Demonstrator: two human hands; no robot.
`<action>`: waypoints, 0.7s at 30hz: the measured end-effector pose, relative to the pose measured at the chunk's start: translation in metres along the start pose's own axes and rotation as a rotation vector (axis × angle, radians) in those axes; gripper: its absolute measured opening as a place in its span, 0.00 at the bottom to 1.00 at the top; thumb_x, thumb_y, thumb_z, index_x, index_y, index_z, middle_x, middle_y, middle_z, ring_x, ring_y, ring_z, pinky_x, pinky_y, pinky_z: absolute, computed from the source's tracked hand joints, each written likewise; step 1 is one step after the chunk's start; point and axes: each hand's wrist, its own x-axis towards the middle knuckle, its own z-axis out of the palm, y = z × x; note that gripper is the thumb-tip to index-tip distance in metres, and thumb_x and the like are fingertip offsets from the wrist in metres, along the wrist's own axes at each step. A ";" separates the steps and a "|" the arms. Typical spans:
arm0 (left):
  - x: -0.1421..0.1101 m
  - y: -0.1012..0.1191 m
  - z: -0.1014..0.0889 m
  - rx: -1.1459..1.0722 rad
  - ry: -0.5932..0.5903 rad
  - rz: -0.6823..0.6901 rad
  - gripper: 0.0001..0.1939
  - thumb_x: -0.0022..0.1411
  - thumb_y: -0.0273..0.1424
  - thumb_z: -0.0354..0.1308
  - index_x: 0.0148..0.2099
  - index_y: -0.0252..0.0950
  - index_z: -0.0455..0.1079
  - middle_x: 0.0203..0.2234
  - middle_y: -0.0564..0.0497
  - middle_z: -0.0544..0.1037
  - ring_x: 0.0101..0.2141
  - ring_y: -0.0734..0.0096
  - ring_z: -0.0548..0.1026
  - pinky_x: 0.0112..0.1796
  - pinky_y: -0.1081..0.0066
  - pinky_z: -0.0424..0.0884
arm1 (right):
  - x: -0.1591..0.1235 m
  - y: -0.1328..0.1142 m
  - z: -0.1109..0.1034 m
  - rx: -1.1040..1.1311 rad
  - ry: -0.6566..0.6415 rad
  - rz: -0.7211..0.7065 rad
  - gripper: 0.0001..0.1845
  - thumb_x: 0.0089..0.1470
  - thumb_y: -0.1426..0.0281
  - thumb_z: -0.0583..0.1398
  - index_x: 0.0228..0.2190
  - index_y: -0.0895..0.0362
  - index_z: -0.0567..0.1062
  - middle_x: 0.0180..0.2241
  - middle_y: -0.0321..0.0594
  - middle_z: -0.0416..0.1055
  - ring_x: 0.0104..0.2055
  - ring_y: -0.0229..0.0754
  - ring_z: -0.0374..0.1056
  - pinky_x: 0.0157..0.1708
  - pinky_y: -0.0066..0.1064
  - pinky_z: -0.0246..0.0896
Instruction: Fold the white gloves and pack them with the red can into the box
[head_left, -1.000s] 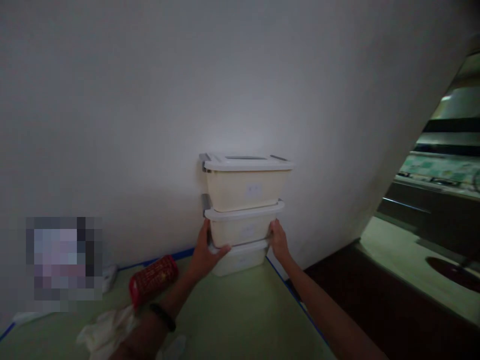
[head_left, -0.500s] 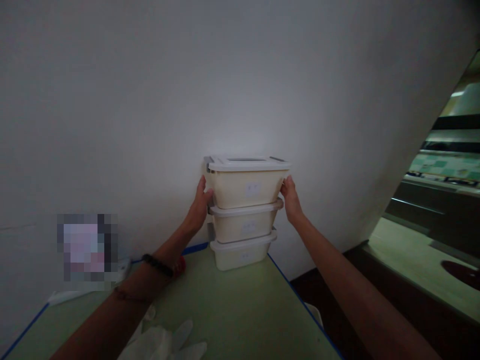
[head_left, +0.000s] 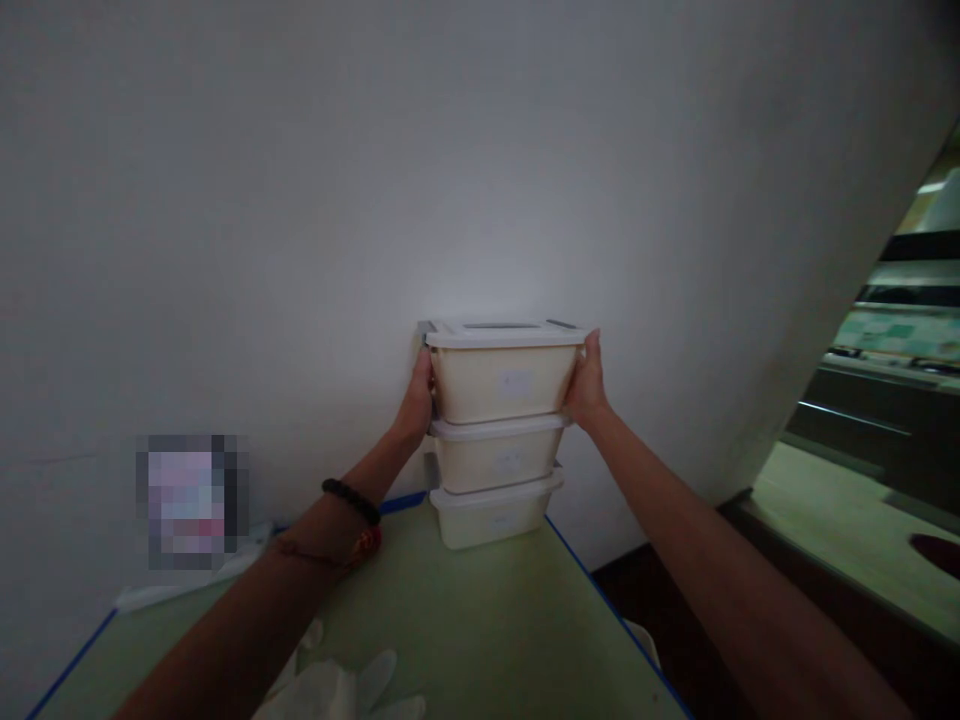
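Note:
Three cream storage boxes with white lids stand in a stack against the wall. The top box (head_left: 472, 390) is the largest looking, with grey clips on its lid and a small label on its front. Below it sit the middle box (head_left: 469, 460) and the bottom box (head_left: 472, 525), each also labelled. My left hand (head_left: 417, 405) presses on the left side of the top box, under the lid rim. On the opposite side my right hand (head_left: 589, 388) holds the same box, thumb up by the lid corner. The fingers of both hands are partly hidden behind the box.
The stack rests on a green tabletop (head_left: 465, 620) with blue edging. White gloves (head_left: 334, 690) lie near its front. A pixelated patch covers something at the left, beside a white flat item (head_left: 187, 592). Below the right edge shows a pale rounded object (head_left: 643, 643).
Both hands have closed in from beside the top box and now hold its sides. The view has shifted slightly; the stack appears a little further right and lower.

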 end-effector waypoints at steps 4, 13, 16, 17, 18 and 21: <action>-0.002 0.018 0.006 -0.048 0.025 0.139 0.26 0.61 0.48 0.39 0.52 0.40 0.64 0.50 0.51 0.70 0.56 0.60 0.58 0.54 0.59 0.57 | -0.014 -0.013 0.021 0.018 -0.038 -0.115 0.31 0.50 0.45 0.43 0.39 0.53 0.72 0.42 0.37 0.73 0.54 0.47 0.59 0.50 0.43 0.57; -0.110 0.088 -0.045 0.057 0.208 0.178 0.27 0.62 0.47 0.36 0.55 0.38 0.60 0.45 0.51 0.74 0.53 0.59 0.63 0.51 0.61 0.62 | -0.111 -0.011 0.066 -0.161 -0.185 -0.162 0.33 0.47 0.42 0.46 0.45 0.49 0.69 0.48 0.36 0.68 0.58 0.48 0.53 0.50 0.43 0.56; -0.178 0.098 -0.078 0.085 0.266 0.130 0.29 0.61 0.48 0.33 0.57 0.40 0.58 0.40 0.52 0.76 0.53 0.58 0.63 0.50 0.60 0.63 | -0.168 0.013 0.081 -0.238 -0.209 -0.128 0.35 0.45 0.41 0.45 0.45 0.48 0.69 0.46 0.38 0.70 0.56 0.50 0.55 0.46 0.43 0.59; -0.196 0.101 -0.086 0.114 0.306 0.142 0.29 0.61 0.49 0.34 0.57 0.40 0.58 0.41 0.52 0.76 0.53 0.57 0.62 0.50 0.60 0.64 | -0.183 0.020 0.086 -0.247 -0.215 -0.115 0.35 0.45 0.40 0.45 0.45 0.48 0.68 0.45 0.39 0.70 0.56 0.50 0.56 0.46 0.43 0.59; -0.210 0.103 -0.092 0.147 0.354 0.159 0.29 0.60 0.49 0.35 0.58 0.41 0.57 0.42 0.53 0.76 0.54 0.57 0.62 0.50 0.60 0.64 | -0.195 0.024 0.091 -0.250 -0.219 -0.099 0.36 0.45 0.40 0.44 0.45 0.48 0.68 0.44 0.39 0.71 0.56 0.51 0.56 0.46 0.44 0.59; -0.233 0.109 -0.101 0.220 0.460 0.132 0.30 0.58 0.49 0.37 0.58 0.43 0.55 0.44 0.53 0.75 0.52 0.57 0.64 0.48 0.61 0.65 | -0.215 0.030 0.098 -0.251 -0.248 -0.013 0.35 0.46 0.40 0.45 0.45 0.48 0.70 0.44 0.40 0.71 0.55 0.51 0.57 0.49 0.44 0.57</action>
